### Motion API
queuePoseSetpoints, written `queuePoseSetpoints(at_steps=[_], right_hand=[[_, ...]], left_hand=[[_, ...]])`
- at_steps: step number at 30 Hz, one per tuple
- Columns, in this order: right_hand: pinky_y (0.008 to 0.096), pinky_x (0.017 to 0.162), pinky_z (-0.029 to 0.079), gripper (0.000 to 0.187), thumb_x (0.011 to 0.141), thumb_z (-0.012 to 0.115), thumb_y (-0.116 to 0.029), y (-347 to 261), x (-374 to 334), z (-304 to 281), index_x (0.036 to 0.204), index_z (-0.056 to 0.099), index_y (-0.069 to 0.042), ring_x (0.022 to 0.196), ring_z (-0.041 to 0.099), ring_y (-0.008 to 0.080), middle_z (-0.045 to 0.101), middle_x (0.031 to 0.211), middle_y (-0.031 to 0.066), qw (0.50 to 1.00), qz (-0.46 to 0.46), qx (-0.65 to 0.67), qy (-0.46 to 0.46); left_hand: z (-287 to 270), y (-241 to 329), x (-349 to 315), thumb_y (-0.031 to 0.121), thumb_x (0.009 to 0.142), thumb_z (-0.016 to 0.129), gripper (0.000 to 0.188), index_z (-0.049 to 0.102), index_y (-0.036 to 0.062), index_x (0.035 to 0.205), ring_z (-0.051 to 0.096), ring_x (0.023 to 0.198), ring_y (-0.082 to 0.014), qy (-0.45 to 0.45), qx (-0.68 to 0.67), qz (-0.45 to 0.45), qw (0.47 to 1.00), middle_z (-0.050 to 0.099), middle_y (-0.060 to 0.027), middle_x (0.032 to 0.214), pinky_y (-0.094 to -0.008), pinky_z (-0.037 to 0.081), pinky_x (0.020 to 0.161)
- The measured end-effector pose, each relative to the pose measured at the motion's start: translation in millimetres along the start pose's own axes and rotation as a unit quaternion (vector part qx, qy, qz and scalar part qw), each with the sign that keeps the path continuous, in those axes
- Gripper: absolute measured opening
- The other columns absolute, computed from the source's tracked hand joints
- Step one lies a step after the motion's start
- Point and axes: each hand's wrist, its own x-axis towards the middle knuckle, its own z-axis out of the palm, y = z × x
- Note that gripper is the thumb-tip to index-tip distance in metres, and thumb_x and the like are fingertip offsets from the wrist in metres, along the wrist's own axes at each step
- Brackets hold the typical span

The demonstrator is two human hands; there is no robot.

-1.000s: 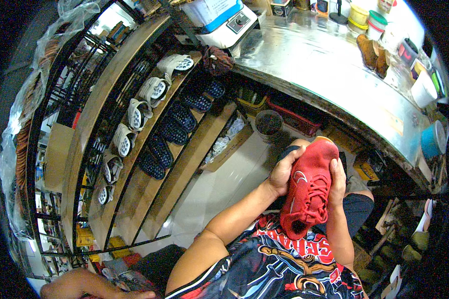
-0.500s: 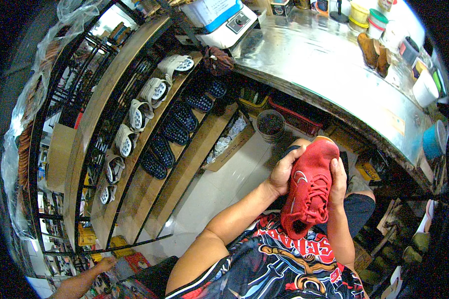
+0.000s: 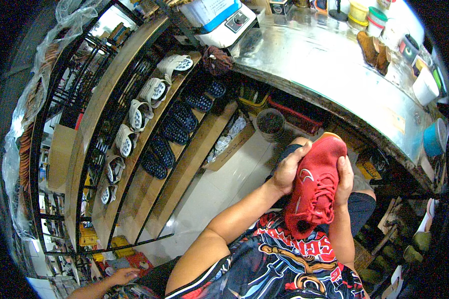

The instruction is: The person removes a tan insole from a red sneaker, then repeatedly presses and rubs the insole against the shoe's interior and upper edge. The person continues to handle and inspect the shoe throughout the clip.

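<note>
A red lace-up sneaker (image 3: 318,172) with a pale curved mark on its side is held over my lap, toe pointing away from me. My left hand (image 3: 290,168) grips its left side near the forefoot, thumb on the upper. On the opposite side, my right hand (image 3: 344,180) wraps the shoe with its thumb along the edge. The fingers under the sole are hidden. A thin strip of orange-tan sole shows at the toe tip. The shoe's collar faces my patterned shirt (image 3: 294,259).
A metal-topped workbench (image 3: 314,55) curves across the far right, bearing brown shoes (image 3: 373,52) and tubs. Left stands a rack (image 3: 127,194) with white sandals (image 3: 137,113) and dark slippers (image 3: 174,129). A bucket (image 3: 270,124) sits on the floor. Another person's hand (image 3: 123,275) shows lower left.
Both my hands have shifted the sneaker slightly to the right, with a small tilt, keeping their hold. The other person's hand at lower left has moved right and down.
</note>
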Motion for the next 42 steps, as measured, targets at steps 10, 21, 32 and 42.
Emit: queuePoseSetpoints(at_steps=[10,21,32,42], right_hand=[[0.0505,0.111,0.056,0.051,0.115,0.047,-0.038,-36.9,15.4,-40.6,0.145,0.058,0.001,0.122,0.072,0.0331,0.07,0.138,0.0204,0.96,0.049,0.275,-0.001],[0.0527,0.112,0.055,0.054,0.111,0.057,-0.041,-37.4,12.1,-72.0,0.146,0.058,0.0,0.125,0.07,0.0348,0.069,0.141,0.0197,0.89,0.121,0.44,0.001],[0.0523,0.11,0.056,0.054,0.109,0.06,-0.043,-30.0,9.3,-86.6,0.142,0.062,-0.001,0.122,0.071,0.0347,0.071,0.137,0.0193,0.887,0.141,0.439,0.018],[0.0493,0.11,0.056,0.052,0.112,0.054,-0.04,-32.2,4.9,-77.8,0.145,0.059,0.0,0.122,0.072,0.033,0.07,0.139,0.0196,0.92,0.129,0.368,0.026]], left_hand=[[-7.4,-18.2,7.9,0.028,0.117,0.046,0.043,0.061,0.0029,0.148,0.062,0.133,-0.0197,0.038,0.176,-0.045,0.983,0.065,-0.0083,0.148,-0.0396,0.05,0.112],[9.0,-33.1,6.8,0.034,0.116,0.052,0.057,0.045,-0.0008,0.161,0.063,0.131,-0.0169,-0.012,0.228,-0.154,0.961,0.063,-0.0061,0.15,-0.0326,0.049,0.111],[16.2,-27.6,0.1,0.031,0.114,0.059,0.046,0.063,-0.0013,0.147,0.064,0.116,-0.0127,-0.025,0.456,-0.084,0.886,0.071,-0.0048,0.124,-0.0286,0.048,0.106],[19.4,-25.8,13.3,0.029,0.115,0.055,0.054,0.046,0.0018,0.161,0.06,0.136,-0.0203,0.037,0.256,-0.104,0.96,0.058,-0.0095,0.154,-0.0373,0.049,0.112]])
